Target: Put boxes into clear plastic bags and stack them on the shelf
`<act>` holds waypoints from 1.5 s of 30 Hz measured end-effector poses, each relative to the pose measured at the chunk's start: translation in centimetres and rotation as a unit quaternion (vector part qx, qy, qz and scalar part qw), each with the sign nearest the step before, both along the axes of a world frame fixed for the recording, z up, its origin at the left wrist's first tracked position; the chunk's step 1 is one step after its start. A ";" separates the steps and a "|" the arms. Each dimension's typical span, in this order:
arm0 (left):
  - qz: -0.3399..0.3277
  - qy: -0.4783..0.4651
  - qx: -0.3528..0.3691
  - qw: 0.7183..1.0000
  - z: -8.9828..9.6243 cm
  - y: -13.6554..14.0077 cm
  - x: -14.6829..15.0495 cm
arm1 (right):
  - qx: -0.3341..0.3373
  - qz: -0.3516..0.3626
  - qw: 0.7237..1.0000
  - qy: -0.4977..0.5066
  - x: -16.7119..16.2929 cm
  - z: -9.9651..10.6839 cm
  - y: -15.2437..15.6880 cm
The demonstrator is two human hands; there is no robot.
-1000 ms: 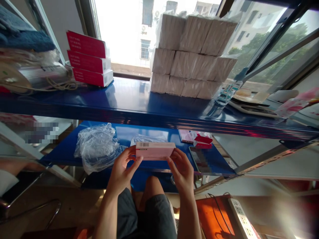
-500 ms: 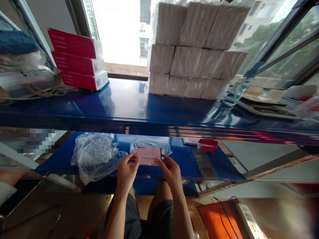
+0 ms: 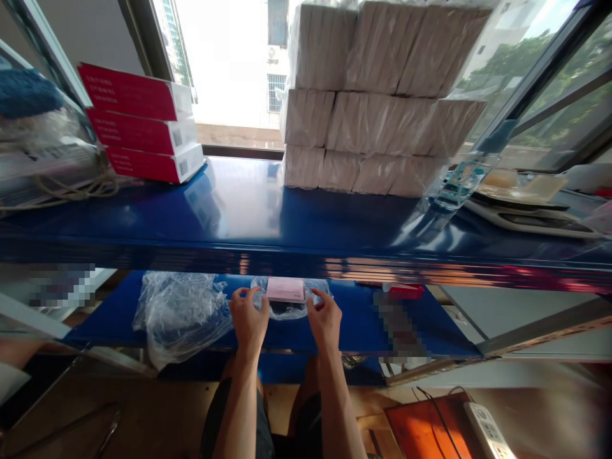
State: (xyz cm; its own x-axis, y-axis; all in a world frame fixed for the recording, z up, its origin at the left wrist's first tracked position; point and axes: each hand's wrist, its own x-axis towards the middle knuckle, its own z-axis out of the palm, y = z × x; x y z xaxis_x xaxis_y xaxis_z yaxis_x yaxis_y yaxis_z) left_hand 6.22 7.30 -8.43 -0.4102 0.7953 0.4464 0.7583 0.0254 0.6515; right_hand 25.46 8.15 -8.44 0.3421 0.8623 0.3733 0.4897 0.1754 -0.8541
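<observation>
1. Carton, small, flat and pale pink (image 3: 285,289), lay between the person's two hands over a thin sheet of clear plastic film (image 3: 287,314) on the lower blue shelf (image 3: 351,328); a dark shadow ran along its near edge.
2. The left hand (image 3: 249,319) was beside the carton's left end, fingers curved and spread from the thumb, with nothing pinched; whether the thumb tip touched the carton could not be told.
3. The right hand (image 3: 326,319) mirrored it near the right end, thumb and fingers parted, the thumb just clear of the carton.
4. Crumpled clear plastic wrapping (image 3: 179,312) was heaped to the left of the left hand, on the same shelf.
5. A red box (image 3: 405,291) sat well to the right, partly hidden under the upper blue shelf's edge (image 3: 248,220).
6. On that upper shelf, before a bright window (image 3: 234,70), stood three stacked red-and-white boxes (image 3: 136,127) at left and a tall stack of plastic-wrapped blocks (image 3: 373,121) at centre.
7. At lower right was a white power strip (image 3: 488,428).
</observation>
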 end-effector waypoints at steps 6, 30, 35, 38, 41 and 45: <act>-0.048 -0.060 -0.071 0.995 -0.9 -0.3 -1.2 | -0.047 -0.077 0.996 0.005 2.2 -1.0 1.5; -0.021 -0.210 -0.001 0.977 4.1 -0.9 -3.3 | 0.014 0.021 0.988 0.155 2.1 -2.2 2.1; -0.063 -0.296 0.076 0.950 5.2 -0.9 -3.1 | 0.031 0.061 0.976 0.205 3.0 -0.3 1.6; -0.089 -0.361 0.086 0.924 6.0 -0.6 -3.4 | 0.036 0.082 0.973 0.211 3.3 1.9 0.9; -0.154 -0.347 0.094 0.920 6.9 -0.6 -3.4 | 0.052 0.129 0.970 0.201 3.5 4.1 0.0; -0.309 -0.300 0.035 0.902 7.8 -0.6 -2.7 | 0.067 0.219 0.965 0.129 3.5 6.5 -0.8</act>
State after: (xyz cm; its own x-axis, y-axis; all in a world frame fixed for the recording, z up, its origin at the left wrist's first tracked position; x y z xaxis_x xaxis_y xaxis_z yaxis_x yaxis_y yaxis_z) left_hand 3.49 6.72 -0.59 -0.0822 0.9335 0.3490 0.1233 -0.3380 0.9330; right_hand 28.95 7.37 -1.90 0.0525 0.8951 0.4428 0.1172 0.4348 -0.8929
